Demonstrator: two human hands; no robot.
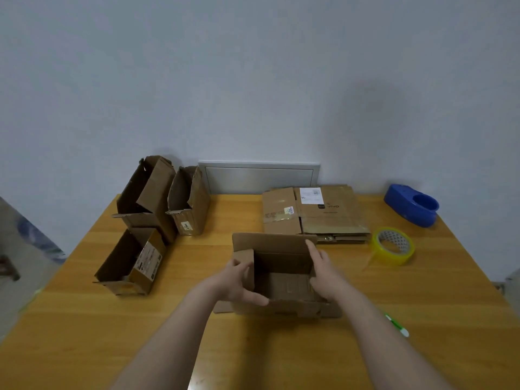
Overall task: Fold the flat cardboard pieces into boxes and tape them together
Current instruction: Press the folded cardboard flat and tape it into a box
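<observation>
An open brown cardboard box (281, 263) stands in the middle of the wooden table (422, 319), its flaps spread outward. My left hand (239, 282) grips the box's left wall, thumb over the near edge. My right hand (323, 268) holds the right wall, fingers reaching up along its flap. A stack of flat cardboard pieces (315, 212) lies behind the box at the back right. A yellowish roll of tape (392, 246) lies to the right of that stack.
Three folded open boxes (157, 209) stand at the back left. A blue tape dispenser (410, 205) sits at the far right corner. A green and white pen (396, 325) lies near the right edge. A wall closes off the table's far side.
</observation>
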